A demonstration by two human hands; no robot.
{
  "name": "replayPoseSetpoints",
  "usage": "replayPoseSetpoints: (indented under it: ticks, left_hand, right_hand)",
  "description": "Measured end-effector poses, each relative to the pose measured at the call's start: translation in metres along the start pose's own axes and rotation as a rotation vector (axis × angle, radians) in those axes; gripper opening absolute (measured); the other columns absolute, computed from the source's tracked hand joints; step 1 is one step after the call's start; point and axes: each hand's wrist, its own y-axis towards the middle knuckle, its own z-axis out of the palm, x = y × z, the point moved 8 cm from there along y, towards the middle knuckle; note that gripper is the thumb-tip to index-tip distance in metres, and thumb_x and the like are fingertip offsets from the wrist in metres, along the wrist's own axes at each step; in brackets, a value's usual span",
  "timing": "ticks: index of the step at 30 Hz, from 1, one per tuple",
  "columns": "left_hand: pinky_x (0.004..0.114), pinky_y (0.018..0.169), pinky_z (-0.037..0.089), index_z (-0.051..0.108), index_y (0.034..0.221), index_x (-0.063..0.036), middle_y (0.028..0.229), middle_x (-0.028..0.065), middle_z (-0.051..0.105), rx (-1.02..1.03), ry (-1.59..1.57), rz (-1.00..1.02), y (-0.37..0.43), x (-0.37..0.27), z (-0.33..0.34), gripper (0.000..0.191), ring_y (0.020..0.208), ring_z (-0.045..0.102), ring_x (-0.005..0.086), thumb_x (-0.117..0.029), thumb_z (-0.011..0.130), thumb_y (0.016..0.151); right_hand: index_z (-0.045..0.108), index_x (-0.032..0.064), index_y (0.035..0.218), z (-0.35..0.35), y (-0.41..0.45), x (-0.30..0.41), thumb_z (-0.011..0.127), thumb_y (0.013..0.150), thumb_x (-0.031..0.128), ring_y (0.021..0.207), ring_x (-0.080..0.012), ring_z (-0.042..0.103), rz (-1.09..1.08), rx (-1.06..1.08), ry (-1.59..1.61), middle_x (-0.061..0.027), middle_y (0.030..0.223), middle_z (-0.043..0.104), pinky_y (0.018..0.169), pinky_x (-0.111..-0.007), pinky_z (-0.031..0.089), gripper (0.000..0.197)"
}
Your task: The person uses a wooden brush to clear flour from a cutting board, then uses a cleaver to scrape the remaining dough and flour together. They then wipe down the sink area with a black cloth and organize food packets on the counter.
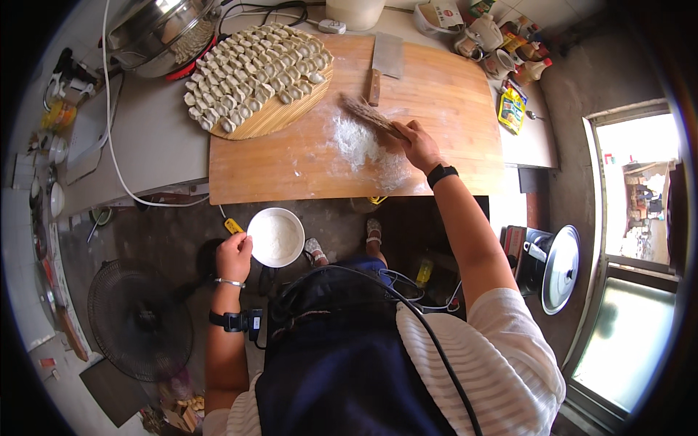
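My right hand [422, 146] grips a small straw hand brush [371, 114], its bristles pointing to the upper left over the wooden board [452, 98]. Below the brush, a patch of white flour [357, 144] is spread on the board. My left hand [234, 257] holds the rim of a white bowl [301, 240] in front of the board's near edge. White flour [275, 237] lies inside the bowl. Rows of dumplings [256, 71] cover most of a round bamboo tray [272, 122] at the board's left. A cleaver [387, 57] lies flat behind the brush.
At the back left stands a steel steamer pot [158, 41]. Condiment bottles [526, 52] and a yellow packet [511, 110] are on the right counter. A white cable [110, 125] hangs at left, above a floor fan [140, 321]. A lidded pot [559, 270] is at right.
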Motion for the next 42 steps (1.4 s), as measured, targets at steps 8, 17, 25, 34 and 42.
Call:
replayPoseSetpoints:
  ticks: [8,17,25,34,42]
  left_hand:
    - [0.033,0.051,0.044,0.061,0.078,-0.0022,0.064,0.0153,0.058,0.120,0.131,0.137,0.009,0.012,0.066,0.015,0.056,0.057,0.0275,-0.017,0.059,0.078]
    - [0.040,0.055,0.046,0.061,0.069,-0.0025,0.066,0.0177,0.059,0.219,0.088,0.031,0.039,0.035,0.160,0.016,0.062,0.058,0.0354,-0.018,0.058,0.074]
    - [0.026,0.045,0.045,0.062,0.071,0.0013,0.054,0.0076,0.060,0.206,-0.032,-0.065,0.046,0.031,0.191,0.019,0.045,0.057,0.0123,-0.015,0.057,0.080]
    - [0.026,0.046,0.045,0.063,0.073,0.0017,0.055,0.0073,0.060,0.226,-0.060,-0.100,0.058,0.012,0.187,0.020,0.045,0.056,0.0125,-0.016,0.057,0.080]
    - [0.029,0.049,0.046,0.064,0.073,-0.0001,0.053,0.0096,0.059,0.243,-0.105,-0.081,0.056,0.001,0.194,0.018,0.045,0.058,0.0169,-0.016,0.057,0.079]
  right_hand:
    - [0.056,0.0211,0.115,0.008,-0.012,0.048,0.054,0.085,0.018,0.086,-0.0268,0.056,-0.373,0.299,-0.035,-0.0067,0.095,0.054,0.074,-0.035,0.046,0.030]
    - [0.054,0.0078,0.116,-0.042,-0.047,-0.054,0.059,0.079,0.011,0.083,-0.0311,0.054,0.018,-0.069,0.121,-0.0154,0.092,0.053,0.074,-0.036,0.045,0.037]
    - [0.055,0.0139,0.115,0.019,-0.097,0.034,0.057,0.080,0.012,0.087,-0.0331,0.056,0.009,0.119,0.162,-0.0143,0.099,0.054,0.074,-0.038,0.047,0.035]
    - [0.056,0.0185,0.114,0.015,-0.034,0.046,0.055,0.082,0.013,0.081,-0.0304,0.057,-0.138,0.058,0.055,-0.0112,0.094,0.055,0.069,-0.037,0.048,0.032]
    - [0.059,0.0167,0.112,0.005,-0.074,0.066,0.057,0.082,0.011,0.084,-0.0277,0.057,-0.217,0.252,0.243,-0.0101,0.094,0.055,0.073,-0.034,0.047,0.031]
